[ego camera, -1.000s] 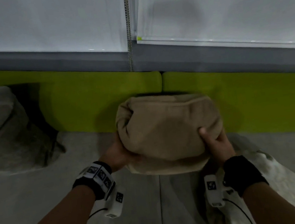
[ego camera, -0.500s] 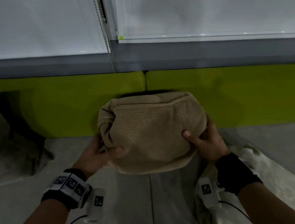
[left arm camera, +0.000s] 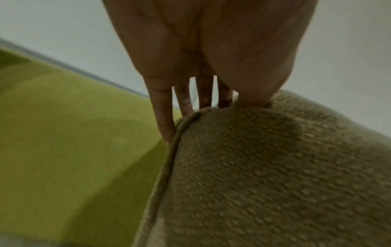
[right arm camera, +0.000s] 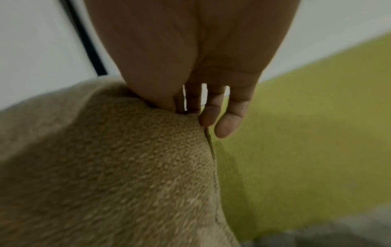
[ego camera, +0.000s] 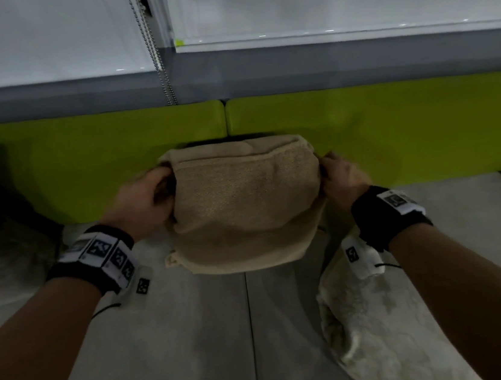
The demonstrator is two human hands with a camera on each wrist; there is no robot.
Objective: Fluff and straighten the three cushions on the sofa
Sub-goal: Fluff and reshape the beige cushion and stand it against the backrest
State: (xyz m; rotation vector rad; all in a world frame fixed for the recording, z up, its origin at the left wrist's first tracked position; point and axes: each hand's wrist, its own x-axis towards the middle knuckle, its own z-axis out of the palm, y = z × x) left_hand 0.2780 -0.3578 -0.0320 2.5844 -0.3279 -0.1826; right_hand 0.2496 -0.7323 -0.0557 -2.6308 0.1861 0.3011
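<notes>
We hold the tan woven cushion [ego camera: 244, 203] at both upper corners; it stands on the grey sofa seat [ego camera: 198, 338] against the green backrest [ego camera: 82, 166]. Left hand [ego camera: 145, 202] & right hand [ego camera: 341, 178] each pinch the fabric, thumb in front. Step: straightening cushion no. 1, we think. Next: let go, then take the pale patterned cushion [ego camera: 386, 331].

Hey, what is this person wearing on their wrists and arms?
Both forearms are bare, without sleeves. Each wrist carries a black band with white square-patterned marker tags. A small white tagged camera unit hangs beneath each wrist, trailing a thin black cable.
</notes>
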